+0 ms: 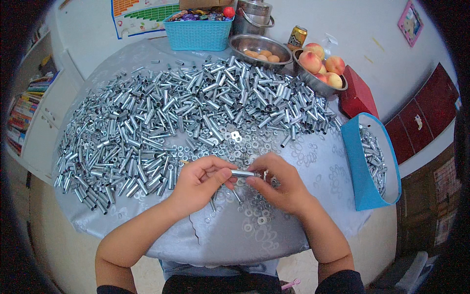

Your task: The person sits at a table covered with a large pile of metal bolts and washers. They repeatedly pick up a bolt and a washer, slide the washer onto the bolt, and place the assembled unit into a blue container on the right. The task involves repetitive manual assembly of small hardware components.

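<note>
My left hand [200, 180] and my right hand [278, 182] meet over the near part of a round table covered in a grey patterned cloth [323, 171]. Between their fingertips they hold one short silver metal tube [243, 173], lying level. My right fingers pinch its right end, where a small washer seems to sit. A big heap of the same metal tubes [186, 108] covers the table beyond my hands. Flat metal washers [245, 142] lie scattered under and around my hands.
A blue bin [364, 171] with finished tubes hangs at the table's right edge. At the back stand a turquoise basket [197, 33], a steel bowl of eggs [259, 48], a bowl of peaches [320, 68], a drink can [296, 37] and a metal pot [253, 14]. A red box [357, 93] lies at right.
</note>
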A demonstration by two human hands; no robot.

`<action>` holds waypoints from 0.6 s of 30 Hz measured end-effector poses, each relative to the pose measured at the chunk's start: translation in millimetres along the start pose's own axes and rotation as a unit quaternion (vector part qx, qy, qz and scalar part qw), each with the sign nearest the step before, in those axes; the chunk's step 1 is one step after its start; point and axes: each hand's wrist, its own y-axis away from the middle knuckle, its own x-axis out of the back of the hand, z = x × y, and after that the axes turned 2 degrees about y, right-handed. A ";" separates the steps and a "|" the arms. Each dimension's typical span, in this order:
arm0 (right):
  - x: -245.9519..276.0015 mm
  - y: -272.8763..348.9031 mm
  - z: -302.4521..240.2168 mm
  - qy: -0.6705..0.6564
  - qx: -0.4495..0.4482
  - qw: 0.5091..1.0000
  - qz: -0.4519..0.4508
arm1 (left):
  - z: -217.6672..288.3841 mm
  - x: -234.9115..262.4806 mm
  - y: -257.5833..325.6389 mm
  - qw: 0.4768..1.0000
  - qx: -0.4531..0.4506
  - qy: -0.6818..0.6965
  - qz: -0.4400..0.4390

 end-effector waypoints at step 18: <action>3.3 1.2 -3.8 0.060 -0.016 0.998 -0.027 | -5.0 1.2 -2.1 1.000 0.002 -0.008 -0.010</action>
